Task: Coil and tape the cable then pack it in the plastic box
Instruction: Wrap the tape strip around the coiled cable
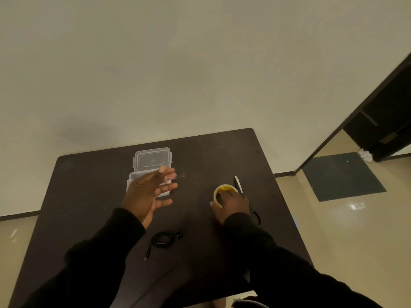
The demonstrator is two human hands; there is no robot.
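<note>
A black cable (pixel 163 240) lies coiled on the dark table (pixel 89 196), near the front, with one plug end trailing to the left. The clear plastic box (pixel 132 179) stands open at the back, its lid (pixel 152 160) folded away. My left hand (pixel 149 194) hovers in front of the box with its fingers spread. A short strip of clear tape (pixel 179 175) is pinched between its thumb and forefinger. My right hand (pixel 232 205) rests on the table, gripping a tape roll (pixel 219 192) with a yellow core.
Scissors (pixel 238 184) lie just right of the tape roll, their black handles partly under my right wrist. The table's right edge is close to my right hand. Beyond it are a tiled floor, a dark mat (pixel 342 176) and a dark door frame.
</note>
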